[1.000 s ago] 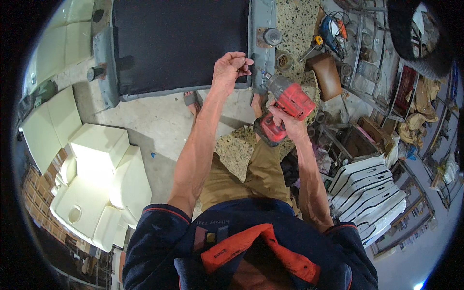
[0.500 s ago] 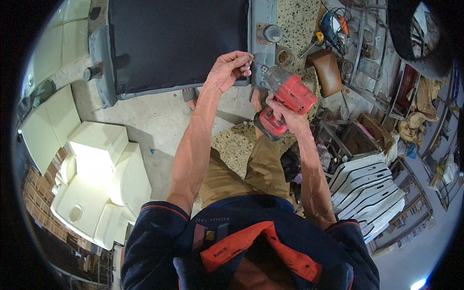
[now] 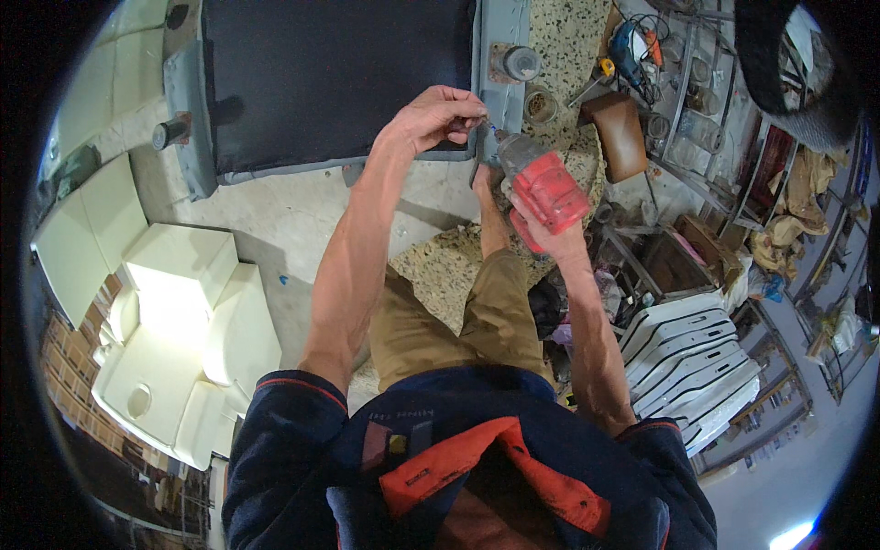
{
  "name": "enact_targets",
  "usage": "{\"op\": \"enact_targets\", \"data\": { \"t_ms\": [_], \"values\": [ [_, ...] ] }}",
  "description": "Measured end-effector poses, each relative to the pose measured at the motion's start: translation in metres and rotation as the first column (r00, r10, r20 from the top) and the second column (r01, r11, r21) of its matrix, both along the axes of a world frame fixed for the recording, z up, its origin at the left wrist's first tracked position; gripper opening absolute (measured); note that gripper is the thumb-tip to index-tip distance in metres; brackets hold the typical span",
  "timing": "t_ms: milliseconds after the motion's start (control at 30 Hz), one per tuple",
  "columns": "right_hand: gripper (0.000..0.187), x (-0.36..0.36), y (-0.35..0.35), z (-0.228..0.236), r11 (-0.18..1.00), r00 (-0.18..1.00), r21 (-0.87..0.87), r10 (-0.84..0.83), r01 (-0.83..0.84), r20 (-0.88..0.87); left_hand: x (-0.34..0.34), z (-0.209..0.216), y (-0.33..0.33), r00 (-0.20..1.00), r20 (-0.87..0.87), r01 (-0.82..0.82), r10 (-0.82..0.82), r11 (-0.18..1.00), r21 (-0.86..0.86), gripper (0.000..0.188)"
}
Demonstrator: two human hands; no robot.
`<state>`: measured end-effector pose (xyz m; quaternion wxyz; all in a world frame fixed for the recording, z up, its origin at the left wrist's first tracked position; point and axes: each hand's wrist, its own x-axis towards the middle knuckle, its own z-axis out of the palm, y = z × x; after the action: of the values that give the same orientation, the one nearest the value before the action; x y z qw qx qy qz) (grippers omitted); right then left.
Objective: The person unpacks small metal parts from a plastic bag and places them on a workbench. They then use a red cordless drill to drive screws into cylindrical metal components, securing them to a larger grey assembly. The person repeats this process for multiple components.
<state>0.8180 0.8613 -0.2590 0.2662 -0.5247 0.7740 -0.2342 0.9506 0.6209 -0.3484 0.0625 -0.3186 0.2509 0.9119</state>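
My right hand point(image 3: 543, 225) is wrapped round the grip of a red and black cordless impact driver point(image 3: 548, 186). Its nose and bit tilt up and to the left. Close to the bit's tip, my left hand point(image 3: 442, 117) is closed with thumb and fingers pinched together. What they hold, if anything, is too small to make out. Both hands are at the near right corner of an upturned upholstered piece with a black cloth underside point(image 3: 339, 82) and a grey padded edge. A round dark leg point(image 3: 521, 63) on a plate stands on that edge, just beyond the driver.
A jar of small fasteners point(image 3: 540, 106) stands right of the grey edge. Further right lie a brown padded block point(image 3: 616, 136), a blue power tool point(image 3: 629, 48) with cables, and metal racks. Stacked white panels point(image 3: 692, 367) are at lower right; a cream armchair point(image 3: 174, 339) is at left.
The driver has shifted slightly left and turned, so its battery base shows less behind my right hand. My left hand has moved slightly away from me, still pinched.
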Motion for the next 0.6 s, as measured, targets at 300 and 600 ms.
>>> {"op": "enact_targets", "data": {
  "t_ms": [300, 600],
  "values": [
    [0.019, 0.006, -0.048, 0.01, 0.996, 0.989, -0.015, -0.087, 0.086, -0.122, -0.053, -0.02, 0.043, 0.807, 0.405, -0.584, 0.429, 0.68, 0.443, 0.017],
    [0.029, 0.0, -0.068, 0.009, 0.976, 0.981, 0.111, -0.177, 0.185, -0.079, -0.06, -0.036, 0.04, 0.809, 0.345, -0.587, 0.475, 0.68, 0.441, 0.021]
  ]
}}
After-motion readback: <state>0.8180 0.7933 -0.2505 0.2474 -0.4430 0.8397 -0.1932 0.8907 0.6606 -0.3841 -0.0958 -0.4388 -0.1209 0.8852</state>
